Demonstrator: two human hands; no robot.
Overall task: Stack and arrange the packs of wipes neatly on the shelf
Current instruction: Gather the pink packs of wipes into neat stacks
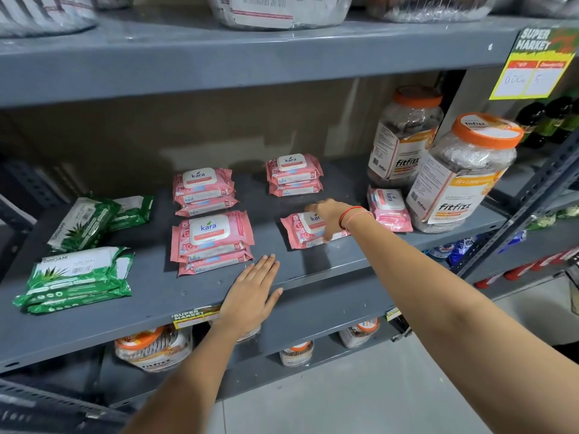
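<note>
Right hand (329, 219) seemingly grips a pink Kara pack (305, 233) near the shelf (313, 277) front edge; fitfizz jars (460, 173) crowd its right; left hand (250, 292) lies flat, open.

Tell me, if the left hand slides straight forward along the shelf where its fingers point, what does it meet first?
Probably nothing soon: the left hand points into the bare gap beside the front pink stack, though it may graze that stack's corner.

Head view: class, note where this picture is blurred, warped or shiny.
Head view: the right hand over a pink Kara pack is motion-blurred; the left hand, flat on the grey shelf, is sharp. Wide-angle distortion bows the shelf edges. The front jar shows soft glare on its plastic. The hands cast faint shadows.
</note>
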